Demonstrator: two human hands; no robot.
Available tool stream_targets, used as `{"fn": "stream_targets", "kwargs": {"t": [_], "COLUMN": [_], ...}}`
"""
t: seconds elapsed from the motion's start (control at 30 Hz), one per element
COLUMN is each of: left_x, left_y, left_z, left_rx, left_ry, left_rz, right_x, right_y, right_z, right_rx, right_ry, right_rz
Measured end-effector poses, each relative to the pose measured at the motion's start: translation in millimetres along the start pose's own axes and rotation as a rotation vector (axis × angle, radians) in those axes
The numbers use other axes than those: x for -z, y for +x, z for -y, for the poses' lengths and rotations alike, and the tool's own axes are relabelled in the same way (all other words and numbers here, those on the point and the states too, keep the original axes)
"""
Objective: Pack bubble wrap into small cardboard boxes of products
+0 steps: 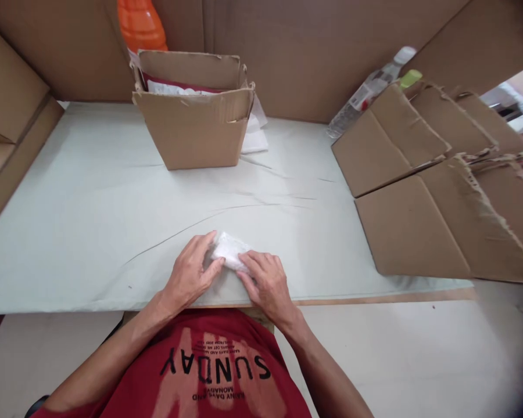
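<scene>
A small white packet (pixel 229 251) in clear plastic lies on the pale green table cover (pixel 91 232), close to the near edge. My left hand (pixel 192 273) rests on its left side, fingers curled over the packet's edge and thumb against it. On the right side, my right hand (pixel 268 281) presses down on the packet with fingers together. Both hands touch the packet at once.
An open cardboard box (pixel 196 125) with white items inside stands at the back centre, an orange bottle (pixel 140 23) behind it. Flattened cardboard pieces (pixel 440 197) lie stacked on the right, a clear plastic bottle (pixel 366 93) behind them. Cardboard walls surround the table.
</scene>
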State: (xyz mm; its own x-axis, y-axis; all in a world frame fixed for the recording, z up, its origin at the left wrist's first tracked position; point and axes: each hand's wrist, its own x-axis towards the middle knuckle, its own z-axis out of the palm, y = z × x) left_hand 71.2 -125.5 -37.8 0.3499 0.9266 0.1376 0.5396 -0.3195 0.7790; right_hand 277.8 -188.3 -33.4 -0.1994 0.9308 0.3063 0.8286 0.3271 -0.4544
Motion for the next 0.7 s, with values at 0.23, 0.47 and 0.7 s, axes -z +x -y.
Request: {"fn": "stream_targets", "kwargs": {"t": [0.23, 0.47, 0.7], "left_x": [-2.3, 6.0, 87.0], "left_y": [-7.4, 8.5, 118.9], "left_z": [-3.2, -19.4, -24.4], "left_rx": [0.292, 0.031, -0.451], "left_ry": [-0.598, -0.409, 0.340], "left_rz": [0.059, 0.131, -0.384], "right_x": [-2.5, 16.1, 21.3], "right_y": [1.5, 22.6, 27.9], "right_z": [-5.2, -18.0, -36.5], "right_rx": [-0.098, -0.212, -0.248], "right_ry": [0.363, 0.807, 0.684], "right_rz": [-0.019, 0.291, 0.017]}}
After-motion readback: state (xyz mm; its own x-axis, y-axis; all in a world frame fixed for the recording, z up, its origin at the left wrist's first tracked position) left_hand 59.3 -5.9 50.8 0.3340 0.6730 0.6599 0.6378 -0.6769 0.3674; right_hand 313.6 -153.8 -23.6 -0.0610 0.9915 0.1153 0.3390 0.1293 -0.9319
